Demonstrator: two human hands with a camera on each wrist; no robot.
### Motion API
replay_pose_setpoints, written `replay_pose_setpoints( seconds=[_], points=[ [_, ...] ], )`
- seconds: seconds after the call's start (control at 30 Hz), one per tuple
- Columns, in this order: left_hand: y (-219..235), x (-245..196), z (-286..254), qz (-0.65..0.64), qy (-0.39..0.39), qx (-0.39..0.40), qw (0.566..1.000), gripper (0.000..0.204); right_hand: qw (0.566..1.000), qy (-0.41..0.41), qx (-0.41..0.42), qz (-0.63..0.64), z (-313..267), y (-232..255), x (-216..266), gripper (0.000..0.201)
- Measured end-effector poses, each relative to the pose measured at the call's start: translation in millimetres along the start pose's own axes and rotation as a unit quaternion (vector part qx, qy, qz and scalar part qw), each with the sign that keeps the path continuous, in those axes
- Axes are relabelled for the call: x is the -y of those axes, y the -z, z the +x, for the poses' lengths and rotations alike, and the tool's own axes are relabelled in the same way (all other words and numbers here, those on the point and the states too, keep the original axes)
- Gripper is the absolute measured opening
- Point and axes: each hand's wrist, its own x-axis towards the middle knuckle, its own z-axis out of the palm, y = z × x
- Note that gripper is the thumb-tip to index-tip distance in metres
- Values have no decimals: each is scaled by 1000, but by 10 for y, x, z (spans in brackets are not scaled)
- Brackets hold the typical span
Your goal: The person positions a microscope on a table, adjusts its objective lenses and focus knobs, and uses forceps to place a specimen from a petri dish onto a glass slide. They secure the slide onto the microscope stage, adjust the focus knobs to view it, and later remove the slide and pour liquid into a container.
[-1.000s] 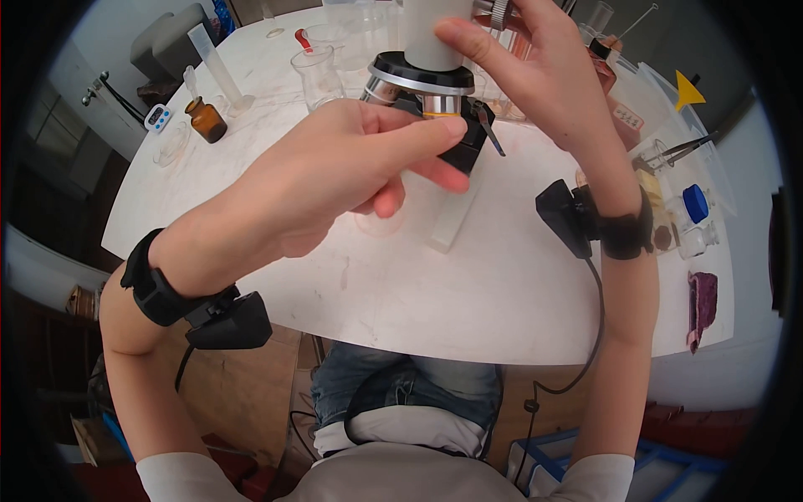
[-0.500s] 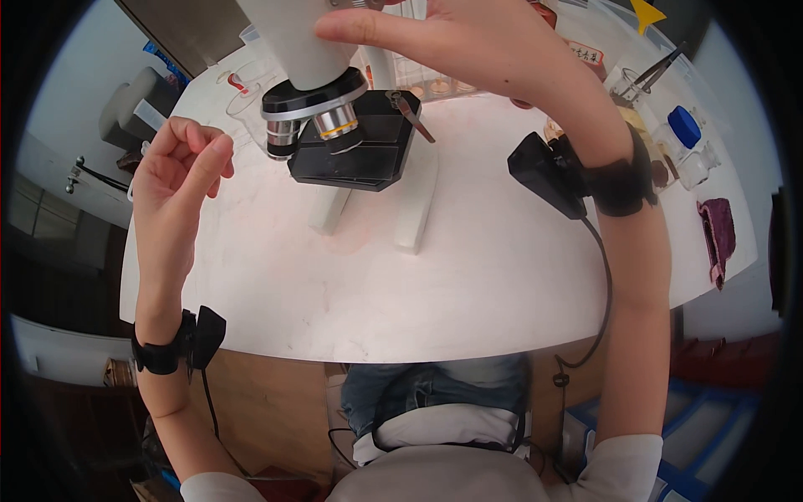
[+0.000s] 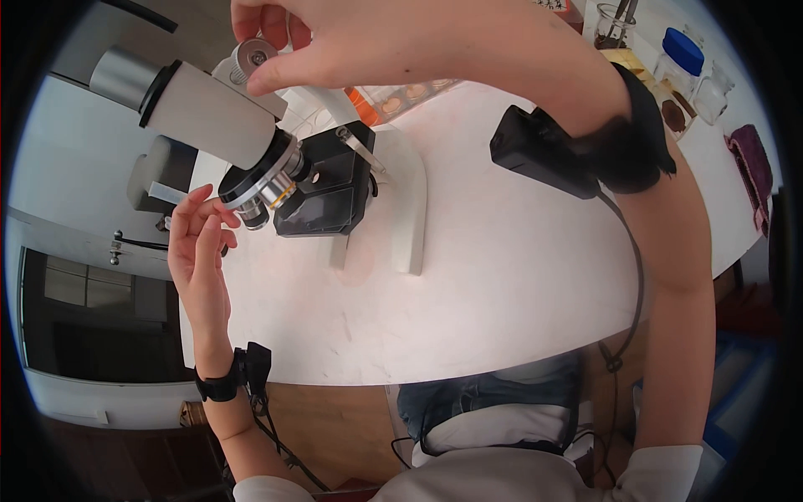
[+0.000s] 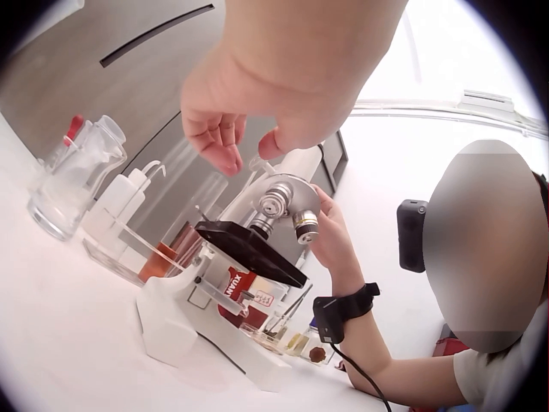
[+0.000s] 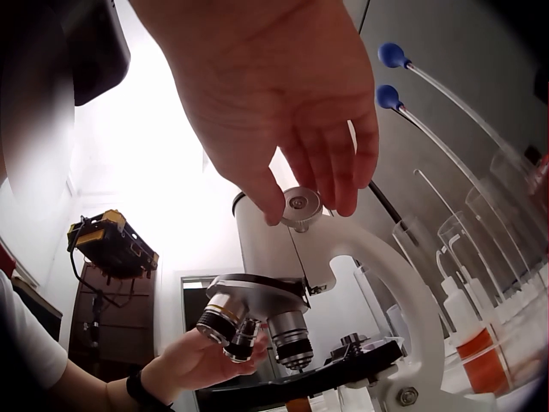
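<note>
Reaching up from the near table edge, the left hand [image 3: 199, 251] touched the objective lenses [image 5: 249, 330] on the microscope [image 3: 293, 180] with loosely curled fingers, gripping nothing. That white instrument stood tilted on the white table [image 3: 502, 276]. Farther off, the right hand [image 3: 360, 38] pinched its silver focus knob [image 5: 301, 205] between thumb and fingers, with glassware [image 4: 73, 184] beyond

Your left hand [image 3: 199, 251] and right hand [image 3: 393, 38]: bare. Each wrist: black strap carrying a black boxy camera unit [image 3: 535, 151], with a black cable [image 3: 636, 284] trailing down the forearm. Sleeves [image 3: 661, 473]: white, pushed above the elbows. Legs: blue jeans [image 3: 493, 397].
</note>
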Motion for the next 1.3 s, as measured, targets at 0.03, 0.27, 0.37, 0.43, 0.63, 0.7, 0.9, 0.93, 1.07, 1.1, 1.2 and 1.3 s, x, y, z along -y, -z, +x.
replay_pose_setpoints(
  seconds=[0.03,0.27,0.37,0.43,0.63,0.7,0.9,0.93,1.07,1.1,1.2,1.3],
  points=[
    [7,52,7,1,-4,3,1000,32,998,18,-46,-28,-38,-18,25,22],
    [-74,232,-115,7,5,38,999,39,973,-88,134,-166,-14,169,70,21],
    [-102,204,-297,57,-80,-18,995,32,946,-63,109,-300,-307,-171,-53,19],
    [-195,39,-402,275,-222,17,935,24,962,-56,105,-247,-453,-295,-64,11],
    [-286,103,-289,391,-298,30,870,38,975,7,68,-214,-560,-505,-96,7],
    [-311,133,-267,403,-319,24,857,37,973,20,69,-220,-547,-510,-85,9],
    [-292,166,-193,425,-362,23,829,29,963,13,102,-248,-516,-538,-59,16],
    [-277,170,-181,425,-394,19,815,26,962,23,98,-254,-521,-558,-77,18],
    [-205,222,-160,438,-431,17,789,20,960,51,92,-259,-529,-587,-128,20],
    [-186,193,-176,430,-441,11,788,20,960,51,94,-258,-533,-585,-126,20],
    [-116,130,-243,431,-460,0,777,20,955,71,101,-271,-531,-560,-98,20],
    [-42,88,-322,438,-474,-9,764,22,954,98,102,-266,-533,-536,-82,19]
  ],
)
